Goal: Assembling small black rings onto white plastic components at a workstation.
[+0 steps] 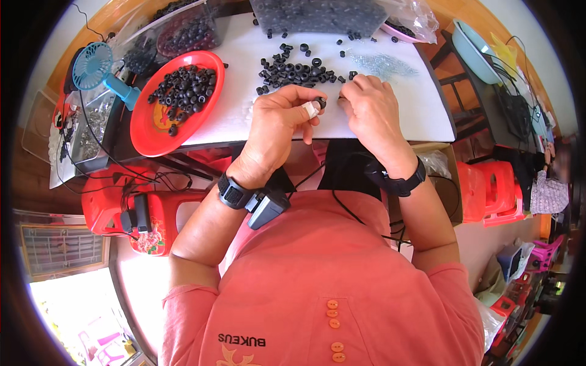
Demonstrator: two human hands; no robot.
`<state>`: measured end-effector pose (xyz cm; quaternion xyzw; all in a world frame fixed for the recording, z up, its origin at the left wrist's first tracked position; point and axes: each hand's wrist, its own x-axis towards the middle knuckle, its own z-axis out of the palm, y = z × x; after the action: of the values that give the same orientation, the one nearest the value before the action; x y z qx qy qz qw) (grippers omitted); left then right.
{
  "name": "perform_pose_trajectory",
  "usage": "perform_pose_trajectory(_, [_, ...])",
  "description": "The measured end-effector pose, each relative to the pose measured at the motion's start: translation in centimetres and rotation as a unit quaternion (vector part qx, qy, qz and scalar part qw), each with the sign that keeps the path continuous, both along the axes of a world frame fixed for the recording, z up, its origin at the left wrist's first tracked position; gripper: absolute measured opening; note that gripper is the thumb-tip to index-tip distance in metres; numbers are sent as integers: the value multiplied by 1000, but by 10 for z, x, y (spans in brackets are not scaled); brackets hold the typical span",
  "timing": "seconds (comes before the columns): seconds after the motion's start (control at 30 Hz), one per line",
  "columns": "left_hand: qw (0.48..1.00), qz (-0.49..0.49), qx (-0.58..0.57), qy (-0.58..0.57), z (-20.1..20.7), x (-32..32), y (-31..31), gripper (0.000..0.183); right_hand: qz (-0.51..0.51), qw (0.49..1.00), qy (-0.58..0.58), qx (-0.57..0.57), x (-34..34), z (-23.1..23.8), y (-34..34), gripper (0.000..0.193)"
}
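Note:
My left hand [273,122] is raised over the near edge of the white tabletop [238,46]. Between its thumb and index finger it pinches a small black ring-shaped part [321,102]; a white wrap [311,109] covers the thumb tip. Just to the right, my right hand [373,108] has its fingers curled down and together, and whatever they may hold is hidden. Beyond both hands lies a loose pile of black parts [296,73]. Small clear pieces [381,64] are scattered past my right fingertips.
A red plastic basin [139,131] with more black parts stands at the left, beside a blue fan [93,66]. Clear containers of black parts [317,18] line the far side. Cables hang at the lower left near red stools [110,198]. A light-blue basin [473,55] is at far right.

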<state>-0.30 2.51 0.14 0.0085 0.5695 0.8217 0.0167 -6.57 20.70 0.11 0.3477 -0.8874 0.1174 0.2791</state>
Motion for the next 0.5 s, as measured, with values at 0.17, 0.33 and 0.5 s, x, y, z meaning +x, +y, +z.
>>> perform_pose_trajectory(0.17, [1000,8,1,-14,1,2,-3,19,21,999,-11,-39,-1,-4,0,9])
perform_pose_trajectory(0.33, [1000,5,3,-18,0,2,-3,20,82,985,-73,-136,9,3,-7,10])
perform_pose_trajectory(0.5, [1000,16,1,-8,-3,1,-1,20,162,903,-209,-340,9,5,-13,9])
